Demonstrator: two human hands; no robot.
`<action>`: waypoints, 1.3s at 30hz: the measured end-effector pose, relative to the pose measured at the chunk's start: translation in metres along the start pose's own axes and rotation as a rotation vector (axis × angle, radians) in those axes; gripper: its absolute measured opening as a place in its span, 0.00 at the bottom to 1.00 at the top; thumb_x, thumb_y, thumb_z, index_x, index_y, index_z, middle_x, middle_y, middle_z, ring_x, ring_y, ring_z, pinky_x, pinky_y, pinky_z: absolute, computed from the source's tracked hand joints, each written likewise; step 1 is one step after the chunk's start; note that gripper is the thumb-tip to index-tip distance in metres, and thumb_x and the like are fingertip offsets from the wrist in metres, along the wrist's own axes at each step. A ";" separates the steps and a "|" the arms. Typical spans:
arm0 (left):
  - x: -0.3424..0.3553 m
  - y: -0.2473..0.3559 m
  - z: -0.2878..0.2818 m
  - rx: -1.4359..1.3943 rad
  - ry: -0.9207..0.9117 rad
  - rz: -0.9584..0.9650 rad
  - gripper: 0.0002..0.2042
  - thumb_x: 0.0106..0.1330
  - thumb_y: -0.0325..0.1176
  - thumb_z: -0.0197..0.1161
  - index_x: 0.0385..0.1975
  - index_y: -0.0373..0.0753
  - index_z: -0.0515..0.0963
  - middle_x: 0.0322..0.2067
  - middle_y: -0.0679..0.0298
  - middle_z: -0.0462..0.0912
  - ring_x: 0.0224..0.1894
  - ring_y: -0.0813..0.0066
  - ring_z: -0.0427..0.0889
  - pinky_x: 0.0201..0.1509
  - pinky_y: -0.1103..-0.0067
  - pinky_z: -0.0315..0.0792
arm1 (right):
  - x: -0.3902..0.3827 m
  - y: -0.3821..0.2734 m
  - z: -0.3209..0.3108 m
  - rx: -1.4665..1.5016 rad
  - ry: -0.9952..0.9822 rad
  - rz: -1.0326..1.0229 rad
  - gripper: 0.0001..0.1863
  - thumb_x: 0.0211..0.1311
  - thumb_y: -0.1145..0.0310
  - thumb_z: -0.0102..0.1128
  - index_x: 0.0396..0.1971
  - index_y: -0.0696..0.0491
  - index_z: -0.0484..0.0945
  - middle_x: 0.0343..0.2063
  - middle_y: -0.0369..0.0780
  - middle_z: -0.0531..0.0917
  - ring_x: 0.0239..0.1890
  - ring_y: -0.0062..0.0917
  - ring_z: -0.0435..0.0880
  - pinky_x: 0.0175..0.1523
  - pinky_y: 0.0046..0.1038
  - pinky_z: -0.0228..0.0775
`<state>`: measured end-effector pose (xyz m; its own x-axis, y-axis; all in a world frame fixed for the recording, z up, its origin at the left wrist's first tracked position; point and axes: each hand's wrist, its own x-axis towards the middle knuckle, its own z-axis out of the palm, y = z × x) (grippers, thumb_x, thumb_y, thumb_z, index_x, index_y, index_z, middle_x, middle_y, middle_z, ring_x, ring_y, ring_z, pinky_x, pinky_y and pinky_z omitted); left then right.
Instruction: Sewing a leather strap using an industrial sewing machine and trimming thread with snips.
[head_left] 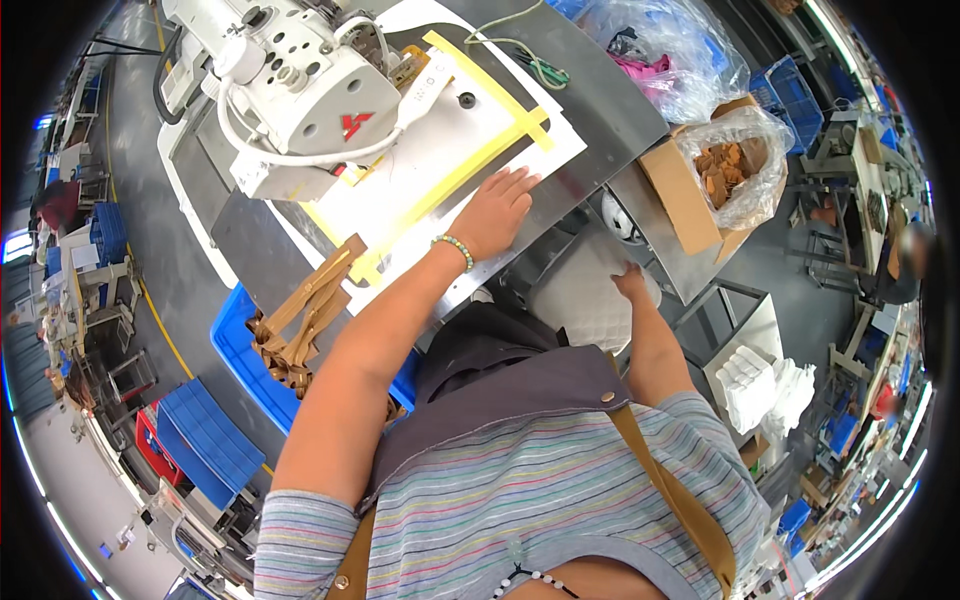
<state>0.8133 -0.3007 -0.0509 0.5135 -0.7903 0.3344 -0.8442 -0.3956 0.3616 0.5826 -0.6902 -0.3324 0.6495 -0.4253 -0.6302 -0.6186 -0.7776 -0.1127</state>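
Observation:
My left hand lies with fingers stretched out on the near edge of a white board bordered with yellow tape, atop the dark work table. A white industrial sewing machine stands over the board's back part. Beside my left arm, brown strips drape from the table over a blue tub. Lower right, my right hand has its fingers curled on the edge of a pale grey padded stool seat, partly under the table.
An open cardboard box of brown pieces, a bagged pile and a blue crate are at upper right. White folded material sits lower right. Blue bins stand left beside a marked aisle. Blurred people appear at both rims.

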 end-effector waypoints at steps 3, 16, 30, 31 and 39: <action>0.000 -0.001 -0.001 -0.010 0.017 -0.018 0.04 0.69 0.27 0.54 0.33 0.35 0.73 0.65 0.56 0.74 0.71 0.59 0.68 0.75 0.61 0.61 | 0.006 0.001 -0.006 0.014 -0.023 0.050 0.49 0.57 0.46 0.68 0.73 0.54 0.58 0.72 0.54 0.62 0.75 0.46 0.59 0.75 0.47 0.54; 0.000 -0.004 -0.003 -0.135 -0.094 -0.080 0.04 0.65 0.24 0.54 0.36 0.33 0.74 0.68 0.52 0.69 0.73 0.54 0.64 0.77 0.58 0.57 | 0.051 0.014 -0.033 0.068 -0.148 0.349 0.68 0.42 0.21 0.64 0.74 0.56 0.55 0.72 0.56 0.62 0.74 0.52 0.59 0.75 0.48 0.55; -0.006 -0.009 0.004 -0.078 -0.211 -0.093 0.33 0.64 0.27 0.56 0.72 0.36 0.61 0.75 0.64 0.56 0.78 0.67 0.53 0.77 0.68 0.62 | 0.040 -0.010 -0.016 -0.093 -0.345 0.145 0.56 0.53 0.21 0.55 0.67 0.55 0.67 0.61 0.58 0.76 0.65 0.48 0.75 0.67 0.45 0.68; -0.006 -0.009 0.004 -0.116 -0.195 -0.106 0.36 0.62 0.22 0.55 0.74 0.35 0.57 0.76 0.62 0.55 0.79 0.65 0.51 0.77 0.67 0.61 | 0.045 -0.013 -0.011 -0.092 -0.345 0.123 0.55 0.54 0.22 0.55 0.67 0.55 0.68 0.61 0.58 0.76 0.65 0.48 0.75 0.67 0.45 0.68; -0.016 -0.001 0.003 -0.103 -0.151 -0.118 0.20 0.66 0.30 0.55 0.56 0.29 0.71 0.69 0.49 0.66 0.73 0.54 0.64 0.73 0.61 0.65 | 0.083 -0.066 -0.027 -0.071 -0.206 -0.203 0.49 0.59 0.27 0.56 0.65 0.56 0.70 0.61 0.57 0.76 0.64 0.48 0.76 0.67 0.44 0.68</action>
<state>0.8055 -0.2897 -0.0594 0.5725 -0.8055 0.1531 -0.7555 -0.4458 0.4801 0.6890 -0.6869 -0.3564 0.6487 -0.1604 -0.7439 -0.4482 -0.8705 -0.2032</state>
